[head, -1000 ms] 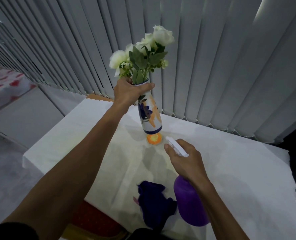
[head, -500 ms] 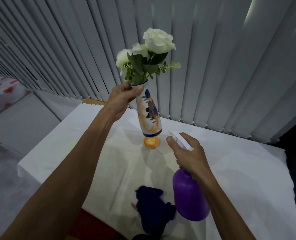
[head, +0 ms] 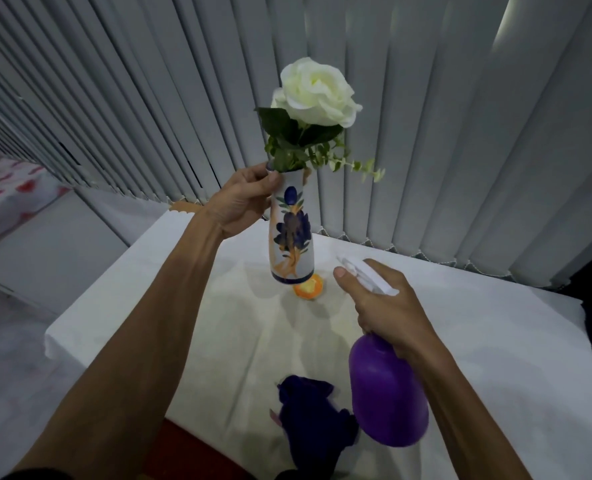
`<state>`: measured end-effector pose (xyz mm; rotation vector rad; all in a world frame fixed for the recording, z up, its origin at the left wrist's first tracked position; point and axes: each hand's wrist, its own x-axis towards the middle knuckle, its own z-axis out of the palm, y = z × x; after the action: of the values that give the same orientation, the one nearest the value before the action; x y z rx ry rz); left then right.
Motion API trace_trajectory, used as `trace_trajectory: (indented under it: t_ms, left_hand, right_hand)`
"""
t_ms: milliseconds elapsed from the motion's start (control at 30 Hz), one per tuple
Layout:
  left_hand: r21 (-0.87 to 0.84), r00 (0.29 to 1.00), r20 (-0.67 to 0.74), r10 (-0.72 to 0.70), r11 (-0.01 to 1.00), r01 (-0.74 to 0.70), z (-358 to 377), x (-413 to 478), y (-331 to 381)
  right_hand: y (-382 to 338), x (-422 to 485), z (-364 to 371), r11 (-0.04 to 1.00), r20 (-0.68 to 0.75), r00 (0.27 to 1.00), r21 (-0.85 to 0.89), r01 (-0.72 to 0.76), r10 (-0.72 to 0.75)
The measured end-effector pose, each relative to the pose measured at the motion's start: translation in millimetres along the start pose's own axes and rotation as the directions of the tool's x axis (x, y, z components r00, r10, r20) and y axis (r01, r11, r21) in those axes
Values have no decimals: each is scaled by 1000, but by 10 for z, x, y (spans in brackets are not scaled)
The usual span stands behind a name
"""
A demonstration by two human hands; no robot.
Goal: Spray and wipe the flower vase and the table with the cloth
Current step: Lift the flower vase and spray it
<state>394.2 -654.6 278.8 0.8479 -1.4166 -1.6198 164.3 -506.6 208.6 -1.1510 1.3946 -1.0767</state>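
My left hand (head: 241,202) grips the neck of a white flower vase (head: 291,237) painted with blue and orange flowers and holds it in the air above the table. White roses (head: 317,93) with green leaves stand in it. My right hand (head: 388,306) holds a purple spray bottle (head: 388,393) by its white trigger head (head: 367,274), nozzle turned toward the vase's lower part. A dark blue cloth (head: 313,420) lies crumpled on the white tablecloth (head: 495,341) near the front edge, just left of the bottle.
A small orange and yellow object (head: 309,287) lies on the tablecloth under the raised vase. Grey vertical blinds (head: 461,133) hang close behind the table. A red surface (head: 197,452) shows below the table's front edge. Grey floor lies to the left.
My left hand has turned the vase, so the blue flower pattern faces me and the roses have swung round. The spray bottle stays aimed at the vase.
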Motion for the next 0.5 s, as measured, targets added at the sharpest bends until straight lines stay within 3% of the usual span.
trace_trajectory:
  t_ms: [167,367,500]
  left_hand:
    - [-79,999,34,-34,996,36,-21,-62,-2]
    - [-113,991,104,-90,988,101,-48,-95,-32]
    - [-165,986,138,-94,979,116,-63,-142,-33]
  right_hand:
    - [124,-79,11,997,46,996,-15,-79,80]
    - [-194,24,11,998,-4,1000,54,13,-13]
    - [-240,77,21,997,31,999,75,-13,10]
